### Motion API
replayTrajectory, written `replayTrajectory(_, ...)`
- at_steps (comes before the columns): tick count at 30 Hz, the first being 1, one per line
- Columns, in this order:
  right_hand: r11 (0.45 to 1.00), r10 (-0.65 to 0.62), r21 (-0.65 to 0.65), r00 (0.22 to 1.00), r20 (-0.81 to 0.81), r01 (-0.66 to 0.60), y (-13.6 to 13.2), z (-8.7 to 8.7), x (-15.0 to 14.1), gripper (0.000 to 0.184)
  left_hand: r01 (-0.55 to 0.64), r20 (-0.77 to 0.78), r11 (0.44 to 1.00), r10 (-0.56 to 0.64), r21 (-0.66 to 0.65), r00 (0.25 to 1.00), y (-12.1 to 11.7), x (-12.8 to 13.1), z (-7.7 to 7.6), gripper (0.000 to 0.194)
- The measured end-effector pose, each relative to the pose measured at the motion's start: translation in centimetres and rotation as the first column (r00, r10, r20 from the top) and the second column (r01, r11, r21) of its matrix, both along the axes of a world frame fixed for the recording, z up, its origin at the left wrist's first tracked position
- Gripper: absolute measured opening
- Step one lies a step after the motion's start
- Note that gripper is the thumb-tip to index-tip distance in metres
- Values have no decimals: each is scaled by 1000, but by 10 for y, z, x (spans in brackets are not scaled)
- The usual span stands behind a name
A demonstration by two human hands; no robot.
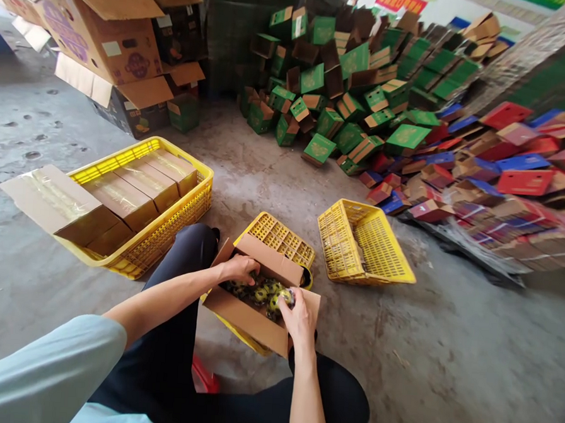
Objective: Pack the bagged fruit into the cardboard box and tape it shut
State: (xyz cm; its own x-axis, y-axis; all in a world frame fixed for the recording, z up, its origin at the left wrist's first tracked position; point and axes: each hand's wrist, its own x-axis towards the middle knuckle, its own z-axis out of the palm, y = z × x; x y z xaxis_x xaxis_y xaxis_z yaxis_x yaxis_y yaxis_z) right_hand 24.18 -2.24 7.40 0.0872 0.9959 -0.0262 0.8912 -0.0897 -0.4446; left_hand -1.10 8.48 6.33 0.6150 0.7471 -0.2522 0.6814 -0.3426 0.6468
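Observation:
An open cardboard box [242, 309] sits between my knees on top of a yellow plastic crate [281, 233], its flaps folded outward. Inside lie several round yellow-green fruits [260, 295] in clear wrapping with dark patches; their exact kind is not clear. My right hand [299, 316] reaches in from the near right side, thumb and fingers closed around one wrapped fruit [285, 296]. Over the far left corner of the box, my left hand [240, 269] dips in with curled fingers among the fruits. Its fingertips are partly hidden, so what it pinches does not show.
To the left, a yellow crate [167, 246] holds several taped cartons [117, 193]. Another yellow crate [380, 242] lies tipped at the right. Large cartons [102, 38] stand at the back left. Green boxes [318, 149] and red-and-blue boxes [523, 181] are heaped behind. Something red [204, 376] shows beneath me.

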Motion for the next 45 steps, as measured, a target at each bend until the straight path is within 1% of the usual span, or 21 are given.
replayTrajectory(3, 994, 96, -55, 987, 130, -90, 0, -6, -13, 37, -33, 61, 999, 33, 0, 998, 0, 2, 3, 13)
replayTrajectory(6, 991, 132, -17, 977, 165, -131, 5, -13, -23, 45, -52, 147, 999, 54, -16, 988, -2, 3, 8, 11)
replayTrajectory(9, 963, 249, 93, 967, 59, -254, 10, -16, -28, 61, -81, 245, 996, 91, -48, 965, -4, 7, 10, 18)
replayTrajectory(11, 942, 319, 125, 946, -57, -310, 11, -15, -30, 75, -128, 357, 981, 173, -148, 918, -6, 12, 10, 26)
replayTrajectory(12, 944, 323, 115, 938, -122, -310, 10, -14, -30, 81, -138, 412, 966, 219, -218, 884, -7, 14, 10, 29)
replayTrajectory(14, 964, 266, 65, 932, -245, -258, 9, -9, -31, 91, -109, 497, 929, 285, -353, 820, -9, 20, 9, 35)
replayTrajectory(17, 992, 125, 31, 926, -356, -122, 12, 0, -26, 89, -49, 547, 884, 330, -465, 770, -9, 25, 8, 43)
replayTrajectory(19, 997, 7, 75, 933, -359, 21, 17, 5, -18, 83, -82, 503, 882, 338, -464, 795, -6, 24, 8, 47)
replayTrajectory(20, 990, -61, 102, 937, -344, 102, 19, 6, -14, 83, -106, 436, 907, 294, -407, 851, -4, 22, 8, 47)
replayTrajectory(22, 965, -162, 150, 942, -294, 213, 21, 7, -5, 87, -83, 209, 972, 130, -221, 969, -3, 16, 6, 39)
replayTrajectory(23, 958, -181, 172, 948, -263, 231, 21, 7, -2, 89, -33, 85, 990, 46, -138, 995, -5, 14, 4, 32)
replayTrajectory(24, 955, -176, 195, 957, -230, 223, 20, 7, 0, 88, 23, -16, 996, -24, -86, 1000, -8, 13, 2, 25)
replayTrajectory(25, 956, -150, 220, 969, -194, 192, 19, 6, 1, 84, 58, -67, 996, -63, -72, 996, -12, 12, 0, 24)
replayTrajectory(27, 957, -75, 271, 992, -99, 99, 16, 5, -1, 67, 84, -120, 995, -90, -53, 989, -23, 14, -5, 35)
replayTrajectory(29, 954, -27, 299, 1000, 11, 22, 14, 3, -4, 48, 113, -215, 994, -108, 10, 971, -35, 19, -9, 48)
replayTrajectory(31, 956, -20, 294, 996, 86, -6, 13, 0, -7, 42, 137, -297, 989, -115, 54, 948, -43, 24, -12, 62)
replayTrajectory(33, 965, -27, 264, 995, 99, 0, 13, -5, -7, 44, 137, -327, 989, -111, 60, 939, -46, 27, -13, 69)
replayTrajectory(35, 974, -16, 226, 996, 87, -4, 13, -10, -6, 49, 124, -322, 991, -101, 51, 941, -44, 27, -13, 66)
replayTrajectory(41, 978, 133, 144, 985, 114, -149, 9, -22, -4, 40, 63, -257, 998, -62, -1, 964, -33, 18, -8, 34)
replayTrajectory(43, 974, 124, 174, 986, 112, -142, 9, -21, -4, 39, 22, -226, 999, -27, -25, 974, -30, 14, -3, 24)
replayTrajectory(45, 962, 105, 244, 992, 73, -120, 9, -15, -4, 40, -32, -182, 999, 24, -42, 983, -25, 9, 2, 18)
